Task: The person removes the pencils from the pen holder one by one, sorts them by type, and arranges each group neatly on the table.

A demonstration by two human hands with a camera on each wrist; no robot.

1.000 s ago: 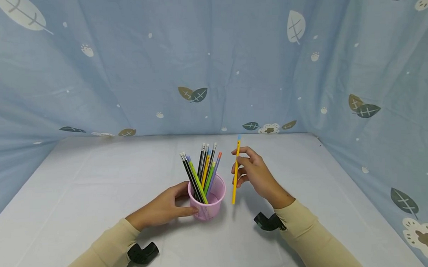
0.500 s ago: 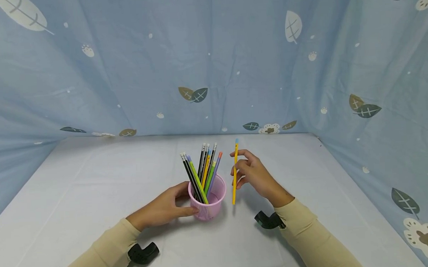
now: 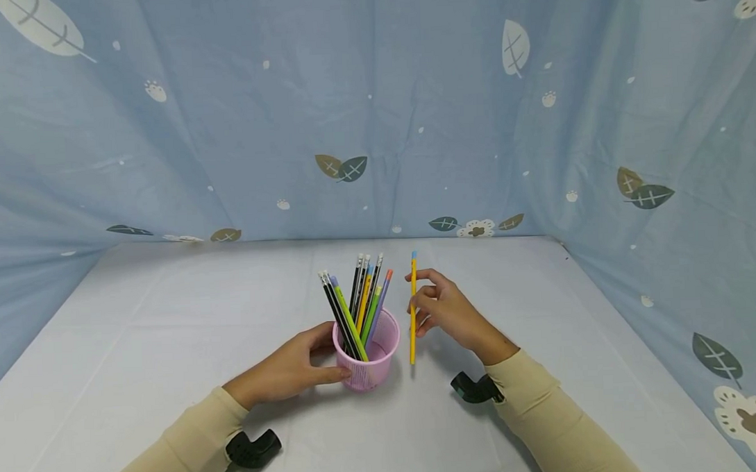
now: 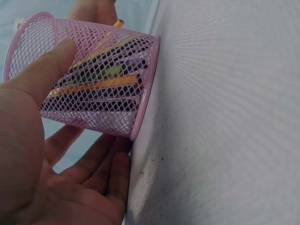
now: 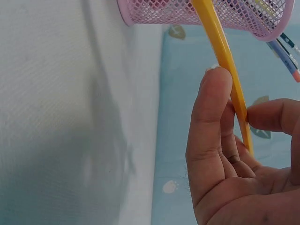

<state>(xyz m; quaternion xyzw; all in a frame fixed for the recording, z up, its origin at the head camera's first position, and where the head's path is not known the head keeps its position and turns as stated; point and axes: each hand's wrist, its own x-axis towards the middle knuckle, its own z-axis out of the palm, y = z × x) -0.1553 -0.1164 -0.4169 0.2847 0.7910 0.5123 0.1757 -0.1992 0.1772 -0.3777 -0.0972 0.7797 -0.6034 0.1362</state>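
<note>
My left hand [image 3: 289,367] steadies a pink mesh pencil cup [image 3: 367,377] standing on the white cloth. In the left wrist view its thumb lies along the cup's mesh wall [image 4: 93,121], with the other fingers around the opposite side. Several pencils [image 3: 356,313], black, green, yellow and purple, lean inside the cup, most with their tops to the left or back. Just right of the cup, my right hand [image 3: 452,317] pinches a yellow pencil [image 3: 413,342] between thumb and fingers. This pencil is nearly upright, its blue end up and its lower end beside the cup.
A white cloth [image 3: 168,326] covers the table. Blue leaf-patterned fabric [image 3: 373,111] hangs behind it and along both sides. Black wrist mounts [image 3: 253,449] stick out from the beige sleeves [image 3: 185,437].
The yellow pencil in my right hand has swung more upright, its blue end moving left and slightly down. My right fingers shift on it. The left hand and the cup stay put.
</note>
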